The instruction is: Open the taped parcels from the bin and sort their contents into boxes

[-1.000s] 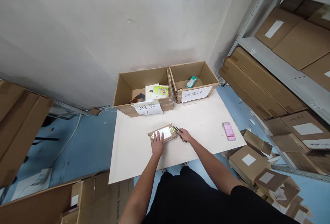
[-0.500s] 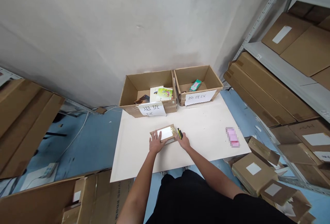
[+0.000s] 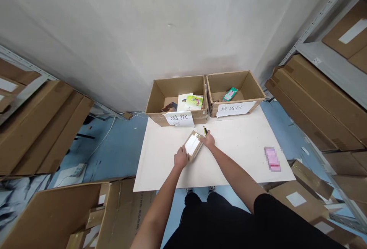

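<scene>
Touching the parcel, left hand: the bare left hand [image 3: 181,157] is on the near left side of the flat brown cardboard parcel [image 3: 193,146], fingers bent; whether they pinch it, I can't tell.
Parcel: aslant between both hands at the middle of the white rectangular table [image 3: 160,161], white paper label [image 3: 190,144] facing up.
Right hand: here's the bare right hand [image 3: 208,139] at the parcel's far right corner, closed around a slim black-and-yellow tool [image 3: 205,131].
Cartons: beyond, two open brown cardboard boxes [image 3: 177,83] side by side, teal-and-pink box [image 3: 229,94] in the right one.
Wall: pale grey [image 3: 143,31], behind.
</scene>
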### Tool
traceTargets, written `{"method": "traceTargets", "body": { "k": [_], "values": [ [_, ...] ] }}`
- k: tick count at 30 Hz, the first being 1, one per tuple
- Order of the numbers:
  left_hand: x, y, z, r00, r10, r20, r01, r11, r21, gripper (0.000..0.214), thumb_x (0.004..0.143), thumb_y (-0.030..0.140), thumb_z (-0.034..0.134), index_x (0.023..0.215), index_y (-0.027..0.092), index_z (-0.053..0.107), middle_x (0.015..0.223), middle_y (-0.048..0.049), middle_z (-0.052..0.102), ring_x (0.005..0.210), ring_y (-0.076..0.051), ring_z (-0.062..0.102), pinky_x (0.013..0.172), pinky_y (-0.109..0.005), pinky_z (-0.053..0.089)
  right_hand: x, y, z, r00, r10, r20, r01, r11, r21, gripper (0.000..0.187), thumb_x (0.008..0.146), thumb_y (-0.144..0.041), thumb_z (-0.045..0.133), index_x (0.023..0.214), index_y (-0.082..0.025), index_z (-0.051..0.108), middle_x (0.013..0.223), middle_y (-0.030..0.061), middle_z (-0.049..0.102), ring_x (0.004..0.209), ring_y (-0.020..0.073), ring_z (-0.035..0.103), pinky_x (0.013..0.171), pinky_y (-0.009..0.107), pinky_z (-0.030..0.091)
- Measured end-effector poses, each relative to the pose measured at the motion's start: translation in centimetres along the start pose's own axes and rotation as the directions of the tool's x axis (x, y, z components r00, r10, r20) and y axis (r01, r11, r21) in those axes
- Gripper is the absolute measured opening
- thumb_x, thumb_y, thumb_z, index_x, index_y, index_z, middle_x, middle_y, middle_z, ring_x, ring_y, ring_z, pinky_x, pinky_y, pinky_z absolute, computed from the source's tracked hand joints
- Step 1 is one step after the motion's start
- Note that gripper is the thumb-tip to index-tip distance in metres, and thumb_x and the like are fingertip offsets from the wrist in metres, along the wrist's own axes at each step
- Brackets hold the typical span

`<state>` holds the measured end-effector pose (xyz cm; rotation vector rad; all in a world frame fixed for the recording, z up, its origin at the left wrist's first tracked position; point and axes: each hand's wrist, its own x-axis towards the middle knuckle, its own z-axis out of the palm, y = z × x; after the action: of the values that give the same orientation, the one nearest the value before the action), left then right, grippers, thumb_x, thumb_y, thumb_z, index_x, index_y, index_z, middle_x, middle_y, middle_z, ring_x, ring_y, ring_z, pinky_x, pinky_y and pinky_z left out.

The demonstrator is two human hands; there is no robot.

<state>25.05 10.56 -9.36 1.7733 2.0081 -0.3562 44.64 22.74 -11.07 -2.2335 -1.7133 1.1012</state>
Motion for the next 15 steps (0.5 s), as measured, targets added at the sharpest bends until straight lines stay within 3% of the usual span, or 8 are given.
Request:
{"method": "traceTargets", "body": {
  "k": [2, 4, 7, 9, 12, 14, 15],
  "values": [
    [-1.0, 1.4, 0.7, 0.994, 0.076, 0.073, -0.077, 0.997, 0.001, 0.06, 0.106, 0.04, 0.03, 0.16, 0.015, 0.039, 0.139, -0.0208, 0.064, 0.121, -0.033, 0.067, 0.098, -0.045, 0.053, 0.6, -0.5, -0.6, 1.0, 0.003, -0.028, -0.003, 1.0, -0.011, 0.059, 0.091, -0.049, 0.075, 0.133, -0.022, 0.043, 0.118, 0.0136, 0.074, 0.106, 0.0276, 0.071, 0.081, 0.03, 0.048],
    [-1.7, 2.8, 1.3, 0.973, 0.204, 0.106, -0.205, 0.979, 0.005, 0.053, 0.106, 0.042, 0.032, 0.15, 0.021, 0.052, 0.131, -0.0156, 0.069, 0.113, -0.03, 0.07, 0.095, -0.043, 0.054, 0.6, -0.4, -1.3, 0.999, -0.005, -0.048, 0.005, 1.0, 0.004, 0.054, 0.095, -0.048, 0.07, 0.134, -0.021, 0.044, 0.117, 0.0135, 0.074, 0.106, 0.0272, 0.071, 0.082, 0.03, 0.048],
    [-0.9, 4.1, 0.6, 0.954, 0.3, 0.025, -0.301, 0.952, 0.048, 0.046, 0.102, 0.033, 0.044, 0.147, 0.026, 0.055, 0.144, -0.0124, 0.062, 0.124, -0.029, 0.065, 0.099, -0.042, 0.054, -1.2, 1.6, -2.2, 0.994, -0.027, -0.108, 0.035, 0.997, 0.066, 0.052, 0.099, -0.053, 0.063, 0.136, -0.022, 0.044, 0.116, 0.0118, 0.074, 0.107, 0.0267, 0.071, 0.083, 0.03, 0.047],
    [0.9, 4.6, -0.7, 0.936, 0.352, -0.011, -0.35, 0.932, 0.096, 0.06, 0.096, 0.026, 0.055, 0.155, 0.027, 0.046, 0.16, -0.012, 0.049, 0.141, -0.03, 0.052, 0.106, -0.042, 0.052, -3.5, 4.1, -2.2, 0.988, -0.007, -0.151, 0.022, 0.995, 0.096, 0.053, 0.1, -0.054, 0.061, 0.139, -0.022, 0.043, 0.118, 0.0113, 0.074, 0.109, 0.0275, 0.071, 0.084, 0.03, 0.047],
    [3.5, 5.3, -1.9, 0.826, 0.557, 0.085, -0.563, 0.813, 0.146, 0.086, 0.086, 0.025, 0.07, 0.163, 0.028, 0.034, 0.175, -0.009, 0.026, 0.161, -0.032, 0.023, 0.119, -0.045, 0.042, -7.6, 8.2, -1.4, 0.982, 0.068, -0.174, -0.053, 0.995, 0.089, 0.06, 0.098, -0.054, 0.064, 0.143, -0.023, 0.04, 0.126, 0.0121, 0.072, 0.112, 0.0296, 0.071, 0.086, 0.033, 0.048],
    [4.5, 5.8, -1.4, 0.738, 0.657, 0.15, -0.674, 0.724, 0.145, 0.093, 0.084, 0.03, 0.075, 0.165, 0.028, 0.031, 0.177, -0.0083, 0.019, 0.164, -0.032, 0.013, 0.126, -0.049, 0.032, -9.5, 10.2, -0.8, 0.978, 0.1, -0.184, -0.09, 0.994, 0.06, 0.064, 0.096, -0.052, 0.067, 0.144, -0.023, 0.039, 0.13, 0.0133, 0.07, 0.114, 0.0304, 0.07, 0.087, 0.034, 0.048],
    [4.7, 6.0, -0.8, 0.717, 0.679, 0.158, -0.697, 0.703, 0.144, 0.094, 0.084, 0.033, 0.076, 0.166, 0.028, 0.03, 0.177, -0.0081, 0.018, 0.164, -0.033, 0.012, 0.128, -0.051, 0.028, -9.9, 10.8, -0.6, 0.978, 0.106, -0.182, -0.1, 0.994, 0.039, 0.064, 0.095, -0.049, 0.069, 0.145, -0.023, 0.039, 0.131, 0.0136, 0.069, 0.115, 0.0303, 0.07, 0.088, 0.034, 0.048]
  ]
}}
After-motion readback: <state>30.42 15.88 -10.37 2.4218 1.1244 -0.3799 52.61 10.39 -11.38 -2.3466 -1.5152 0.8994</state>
